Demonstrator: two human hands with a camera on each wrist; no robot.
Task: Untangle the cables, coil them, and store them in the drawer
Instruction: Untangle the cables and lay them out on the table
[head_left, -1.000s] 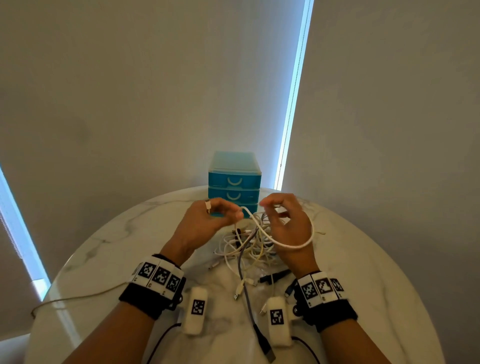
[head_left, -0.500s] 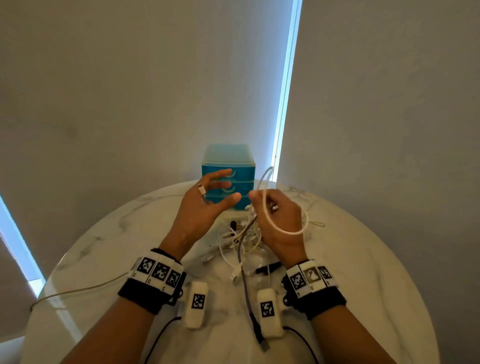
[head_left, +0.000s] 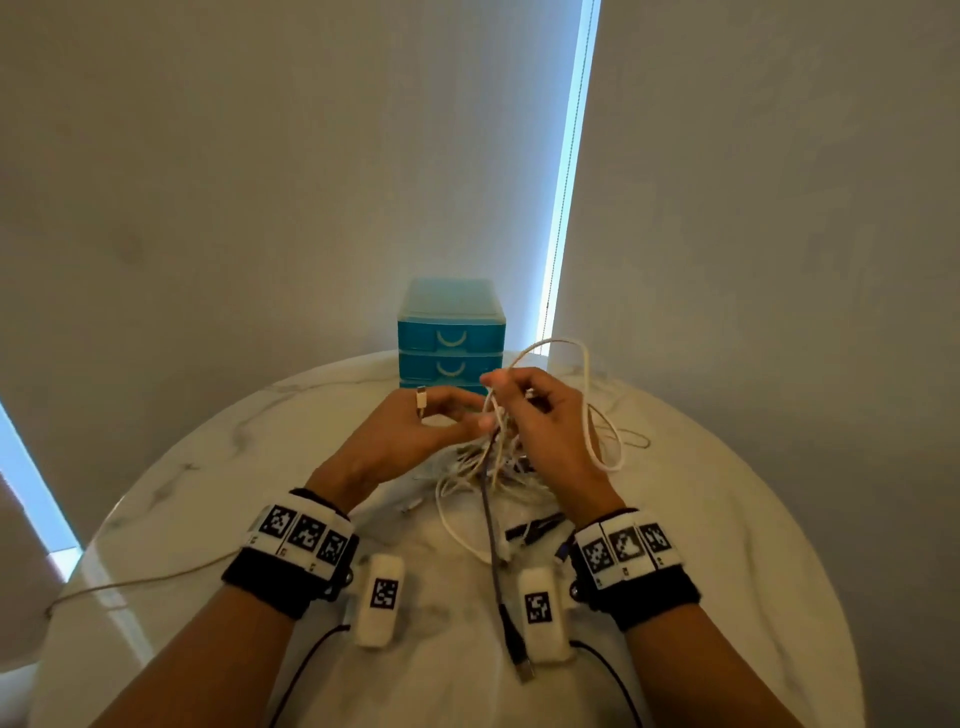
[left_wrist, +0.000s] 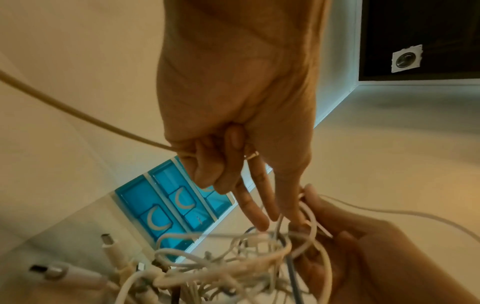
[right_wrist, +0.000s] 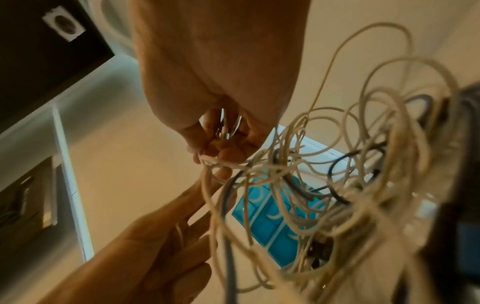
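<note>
Left edge: single beige cable (head_left: 135, 582) trailing off the marble table (head_left: 727, 597), apart from the rest.
Left hand (head_left: 405, 441): raised over the tangle, fingers (left_wrist: 255, 211) extended and fairly straight, tips touching white strands beside the right hand; no closed grip visible.
Centre: tangle of cables (head_left: 498, 467), white with one dark grey lead, heaped on the table between the wrists; still knotted.
Behind: blue drawer unit (head_left: 451, 332), all drawers closed.
Right hand (head_left: 550, 421): fingers curled, pinching a white cable (head_left: 587, 395) looped up and over the hand.
Step, as judged: untangling, early; coiling and storing not yet begun.
Next move calls for: drawing the pinched loop free while the left hand steadies the heap.
Against half a second earlier: left hand, then spread clear, now closed in on the strands.
</note>
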